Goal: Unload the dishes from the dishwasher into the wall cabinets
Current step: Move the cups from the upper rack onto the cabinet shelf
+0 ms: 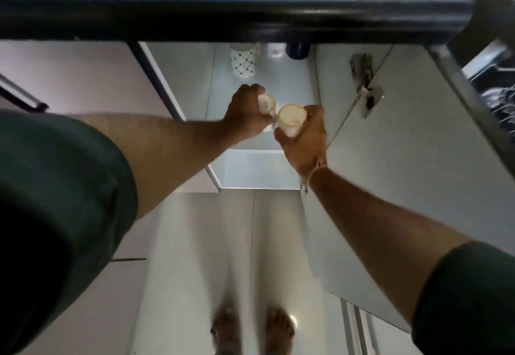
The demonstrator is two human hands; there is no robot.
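Both arms reach into an open cabinet point(278, 81) with pale inner walls. My left hand point(243, 113) grips a small white cup point(266, 103), mostly hidden by the fingers. My right hand point(305, 138) holds a second white cup point(291, 118) by its side, its cream-coloured open mouth turned toward the camera. The two cups almost touch at the cabinet's middle. Deeper inside stand a patterned white cup point(244, 60), a small white mug point(276, 50) and a dark blue mug point(297, 49).
The cabinet door point(412, 131) is swung open on the right, its metal hinge point(365, 87) showing. A black edge point(223, 20) crosses the top. A dark rack with dishes point(501, 101) shows at the far right. Bare feet point(252, 329) stand on the pale floor.
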